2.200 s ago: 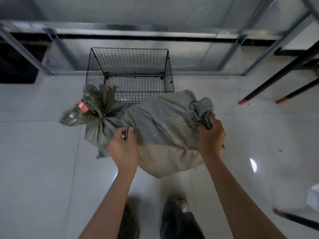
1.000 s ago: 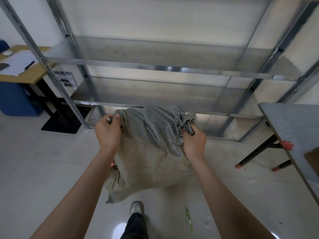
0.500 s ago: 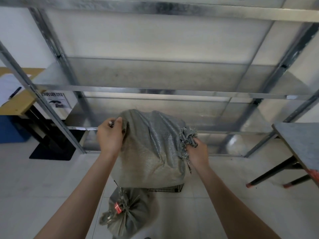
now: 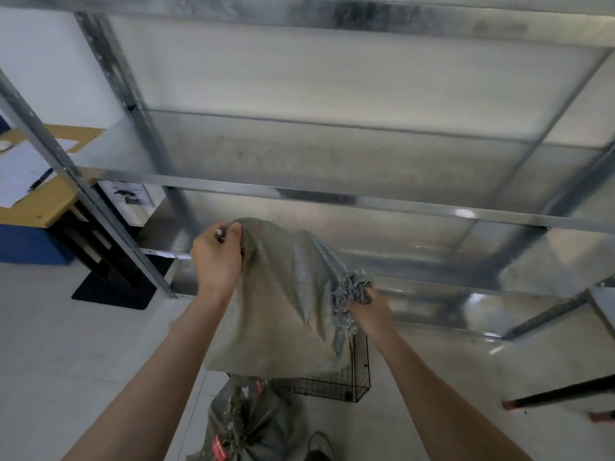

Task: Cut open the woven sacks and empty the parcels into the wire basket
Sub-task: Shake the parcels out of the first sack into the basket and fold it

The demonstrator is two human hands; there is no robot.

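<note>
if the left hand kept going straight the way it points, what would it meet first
The left hand grips the woven sack; beyond that, probably the front rail of the metal shelving, though depth is unclear.

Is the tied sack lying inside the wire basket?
No, the tied sack lies on the floor, outside the basket, nearer the person.

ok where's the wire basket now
Head view, lower centre: the wire basket sits on the floor, mostly hidden behind the held sack, just right of the tied sack.
</note>
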